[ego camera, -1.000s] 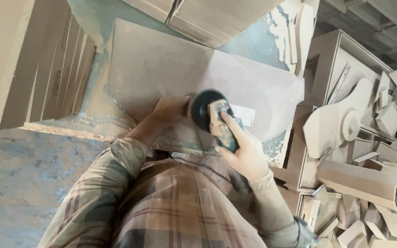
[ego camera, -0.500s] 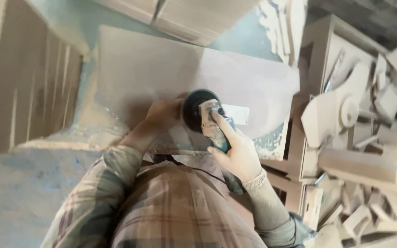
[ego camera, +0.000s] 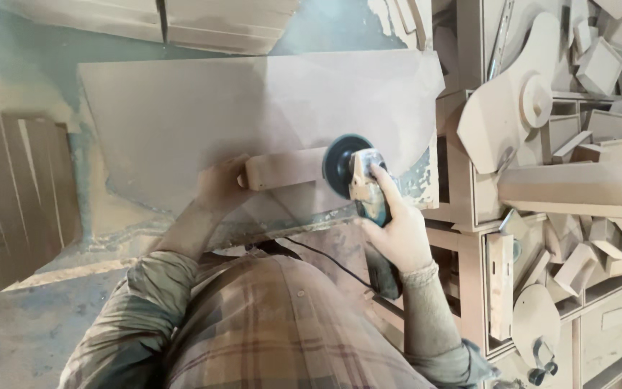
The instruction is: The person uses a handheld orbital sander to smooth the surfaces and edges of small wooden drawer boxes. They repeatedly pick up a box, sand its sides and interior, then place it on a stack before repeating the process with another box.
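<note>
Fibreboard, pale brown and dust-coated: 1 short block point(ego camera: 284, 168), lying flat on the workbench top point(ego camera: 181, 101) near that top's front edge.

Left hand point(ego camera: 219, 189): fingers wrapped round the block's left end, pressing it to the bench.

Right hand point(ego camera: 395, 229): clenched round the body of 1 handheld disc sander point(ego camera: 358, 181), forefinger stretched along the housing. The sander's round dark pad point(ego camera: 340, 166) meets the block's right end face; its black cord point(ego camera: 325, 261) runs from the tool toward the person's plaid shirt point(ego camera: 282, 331).

Progress, as a judgement: sanding of the right end face appears to be in hand. The block's top and front faces look smooth, but dust covers everything, so finished faces cannot be told from unfinished ones. The left end sits inside the grip, unseen.

Also present: 1 stack of offcuts and boxes point(ego camera: 570, 144) to the right of the bench; several flat panels point(ego camera: 8, 202) leaning to the left of the bench; more boards point(ego camera: 181, 21) beyond its far edge.
</note>
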`<action>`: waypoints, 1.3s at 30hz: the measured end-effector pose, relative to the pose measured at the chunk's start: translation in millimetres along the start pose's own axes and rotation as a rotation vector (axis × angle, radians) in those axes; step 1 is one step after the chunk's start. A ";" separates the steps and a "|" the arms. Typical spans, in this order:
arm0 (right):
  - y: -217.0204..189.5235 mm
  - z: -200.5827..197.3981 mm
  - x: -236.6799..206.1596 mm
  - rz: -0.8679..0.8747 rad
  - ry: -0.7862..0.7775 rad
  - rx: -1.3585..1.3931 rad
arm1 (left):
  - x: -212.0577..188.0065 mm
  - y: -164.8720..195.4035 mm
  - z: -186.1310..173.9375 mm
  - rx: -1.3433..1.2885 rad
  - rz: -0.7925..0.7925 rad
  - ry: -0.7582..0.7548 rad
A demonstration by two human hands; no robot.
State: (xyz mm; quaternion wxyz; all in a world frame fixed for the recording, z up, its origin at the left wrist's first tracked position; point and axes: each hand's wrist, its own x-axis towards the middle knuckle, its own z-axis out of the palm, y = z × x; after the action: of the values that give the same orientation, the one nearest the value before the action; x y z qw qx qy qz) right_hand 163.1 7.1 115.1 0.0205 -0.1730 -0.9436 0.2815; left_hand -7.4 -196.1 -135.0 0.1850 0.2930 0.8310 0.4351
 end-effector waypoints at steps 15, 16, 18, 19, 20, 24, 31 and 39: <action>-29.6 23.2 16.7 0.011 -0.039 -0.066 | -7.9 10.2 -24.6 -0.103 -0.001 -0.051; -38.0 27.3 20.4 0.022 -0.073 -0.085 | -8.5 10.2 -25.8 -0.105 0.005 -0.046; -54.5 37.2 25.2 -0.073 -0.143 -0.042 | -8.4 10.1 -26.6 -0.117 0.019 -0.029; -62.0 41.9 26.3 -0.116 -0.176 -0.021 | -7.7 10.1 -26.4 -0.123 0.023 -0.021; -68.1 45.2 26.0 -0.137 -0.203 -0.043 | -7.1 9.8 -25.7 -0.131 0.022 -0.012; -74.3 44.8 20.3 -0.145 -0.266 -0.106 | -5.2 7.7 -20.5 -0.138 0.009 -0.008; -31.2 19.3 12.7 -0.004 -0.115 -0.024 | -6.3 1.0 -10.9 -0.080 -0.015 -0.040; -10.7 2.3 -39.4 0.123 0.014 -0.036 | -5.5 -3.4 -0.7 -0.029 -0.028 -0.052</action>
State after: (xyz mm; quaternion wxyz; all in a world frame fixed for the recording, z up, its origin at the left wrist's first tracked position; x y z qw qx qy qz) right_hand 196.4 -15.8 121.2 0.0065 -0.2328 -0.9360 0.2638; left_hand -4.7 -201.6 -137.1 0.2167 0.2900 0.8235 0.4367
